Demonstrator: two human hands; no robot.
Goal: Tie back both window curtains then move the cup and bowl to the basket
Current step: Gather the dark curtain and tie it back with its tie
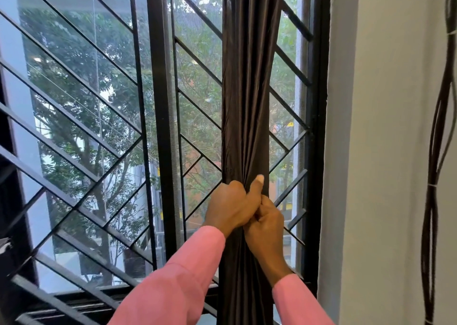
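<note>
Pink sleeves (183, 275); left hand (230, 206) and right hand (267, 228) both grip the bunched curtain (247, 102).

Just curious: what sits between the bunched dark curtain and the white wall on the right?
In the head view, a strip of barred window pane, then the black window frame, separates the curtain from the wall.

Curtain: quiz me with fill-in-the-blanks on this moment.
The left hand and right hand both grip the ____.
Both sleeves are ____.
The white wall is on the window's ____ side.
Missing: curtain; pink; right.
</note>
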